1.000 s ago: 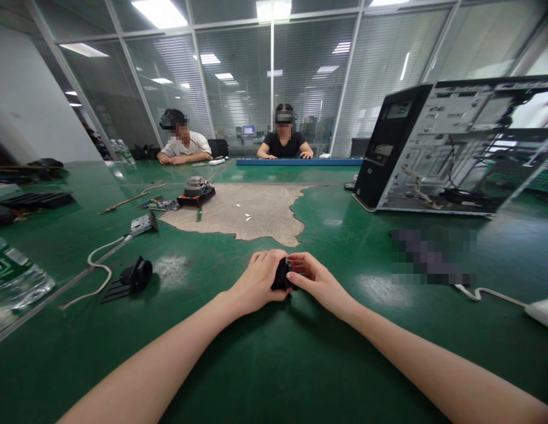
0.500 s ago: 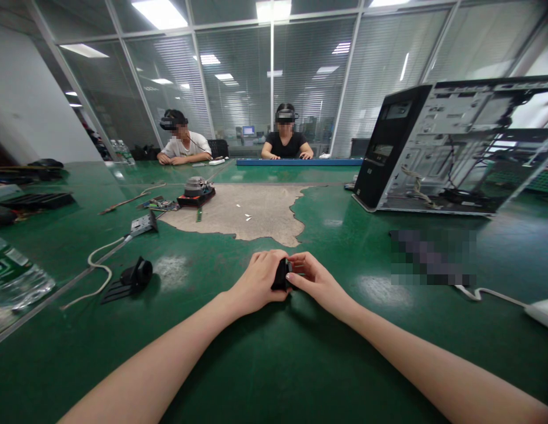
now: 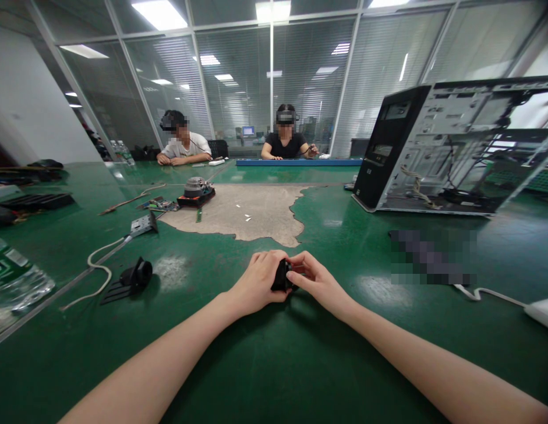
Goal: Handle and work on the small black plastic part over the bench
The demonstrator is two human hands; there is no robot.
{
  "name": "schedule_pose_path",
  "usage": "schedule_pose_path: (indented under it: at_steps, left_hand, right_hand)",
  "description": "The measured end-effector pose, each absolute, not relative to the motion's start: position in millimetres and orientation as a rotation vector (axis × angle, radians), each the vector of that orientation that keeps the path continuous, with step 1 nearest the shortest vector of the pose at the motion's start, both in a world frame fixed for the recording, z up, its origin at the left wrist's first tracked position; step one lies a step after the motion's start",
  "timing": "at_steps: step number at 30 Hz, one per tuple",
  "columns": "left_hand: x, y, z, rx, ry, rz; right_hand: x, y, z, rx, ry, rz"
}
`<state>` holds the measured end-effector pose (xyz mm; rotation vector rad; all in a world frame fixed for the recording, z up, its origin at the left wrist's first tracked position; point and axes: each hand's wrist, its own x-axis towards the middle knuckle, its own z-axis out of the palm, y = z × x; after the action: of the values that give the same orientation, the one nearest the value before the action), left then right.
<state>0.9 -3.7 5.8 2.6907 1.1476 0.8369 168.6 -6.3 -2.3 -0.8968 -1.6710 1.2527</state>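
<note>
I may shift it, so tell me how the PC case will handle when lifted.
The PC case should feel stiff, given its metal-looking frame. It is probably light for its size, since the open side shows much hollow space. The cables inside look loose and may swing.

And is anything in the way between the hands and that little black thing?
Nothing visible is. The left hand is wrapped around the black object, and the right hand has its thumb and fingers at the other side. A black slatted part lies off to the left, not between them.
</note>
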Motion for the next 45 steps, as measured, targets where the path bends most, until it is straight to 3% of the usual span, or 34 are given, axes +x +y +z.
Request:
schedule_pose_path:
  at_steps: [45]
  left_hand:
    - [2.2, -2.8, 5.1, 2.669, 1.167, 0.845]
  right_hand:
    - [168.8, -7.3, 2.8, -0.899, -1.682, 1.283]
